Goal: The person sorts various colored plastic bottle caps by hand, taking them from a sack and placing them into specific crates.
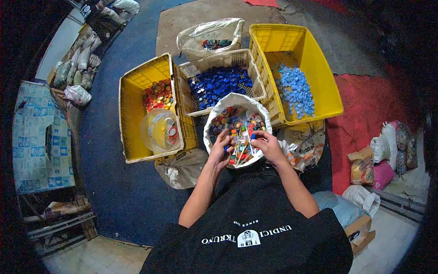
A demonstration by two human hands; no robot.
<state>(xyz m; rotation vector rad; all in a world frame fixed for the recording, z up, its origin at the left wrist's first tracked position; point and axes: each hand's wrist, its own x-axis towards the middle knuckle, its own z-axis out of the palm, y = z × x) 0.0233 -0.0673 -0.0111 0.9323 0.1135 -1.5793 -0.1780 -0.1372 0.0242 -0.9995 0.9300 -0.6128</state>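
A white sack [267, 116] stands open in front of me, filled with mixed bottle caps [237, 124] in many colours and a few thin sticks. Over its left side, my left hand [220, 151] is curled with a dark blue bottle cap [226, 148] at its fingers. My right hand [270, 147] is at the sack's right side, pinching a blue bottle cap [253, 136] between thumb and fingertips. Behind the sack, a white crate [189, 70] contains many dark blue caps [221, 85].
The left yellow crate [132, 123] has red and orange caps [158, 93] and a clear plastic container [155, 132]. Light blue caps [295, 89] lie in the right yellow crate [326, 96]. Another white sack [210, 29] stands at the back. Filled bags [383, 148] sit at far right.
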